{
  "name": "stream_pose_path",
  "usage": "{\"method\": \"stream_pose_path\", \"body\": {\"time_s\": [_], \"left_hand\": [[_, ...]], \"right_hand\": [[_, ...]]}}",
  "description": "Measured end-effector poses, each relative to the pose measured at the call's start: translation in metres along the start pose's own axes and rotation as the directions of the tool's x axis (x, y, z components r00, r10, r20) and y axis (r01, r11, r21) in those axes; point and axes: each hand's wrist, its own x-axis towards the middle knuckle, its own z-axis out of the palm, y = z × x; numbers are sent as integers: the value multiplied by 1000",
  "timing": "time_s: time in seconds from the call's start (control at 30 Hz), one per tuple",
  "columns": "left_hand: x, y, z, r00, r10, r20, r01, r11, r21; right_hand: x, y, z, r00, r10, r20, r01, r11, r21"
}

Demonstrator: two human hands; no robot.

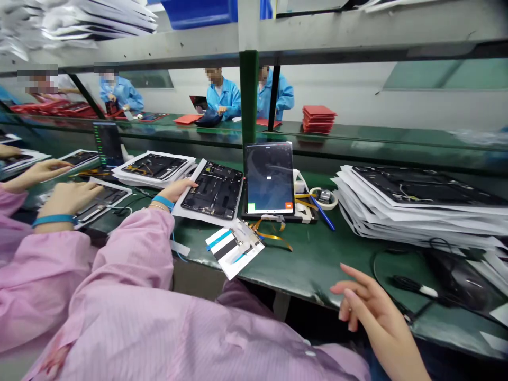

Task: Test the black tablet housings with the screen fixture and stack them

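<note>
My left hand (177,190), in a pink sleeve with a blue wrist strap, reaches forward. Its fingers lie stretched on the left edge of a white sheet (197,180) that carries an opened tablet chassis (215,191). My right hand (367,308) hovers at the near edge of the green table (317,264) with its fingers apart and nothing in it. Between the hands a tablet with a lit screen (269,178) stands upright. A striped card (234,247) and orange flex cables (273,233) lie in front of it.
A co-worker in pink sits to my left, both hands (67,197) on another tablet. A tall stack of sheets with chassis (420,209) fills the right. A blue pen (322,212), tape roll (324,197), black marker (413,287) and dark mouse-like device (462,278) lie nearby. People in blue work across the belt.
</note>
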Motion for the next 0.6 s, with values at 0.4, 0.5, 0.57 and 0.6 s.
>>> {"method": "stream_pose_path", "body": {"time_s": [0.4, 0.5, 0.57, 0.6], "left_hand": [[18, -17, 12, 994, -8, 108, -9, 988, 151], [20, -20, 16, 998, 39, 49, -52, 954, 294], [22, -21, 21, 997, 68, 24, -72, 914, 399], [22, -21, 23, 997, 79, 16, -78, 892, 446]], "right_hand": [[4, 13, -5, 996, 59, -68, -57, 998, 35], [6, 17, -4, 999, 40, -19, -39, 999, 15], [5, 19, -5, 1000, 18, 20, -17, 1000, -22], [4, 20, -7, 999, 12, 34, -11, 999, -42]]}}
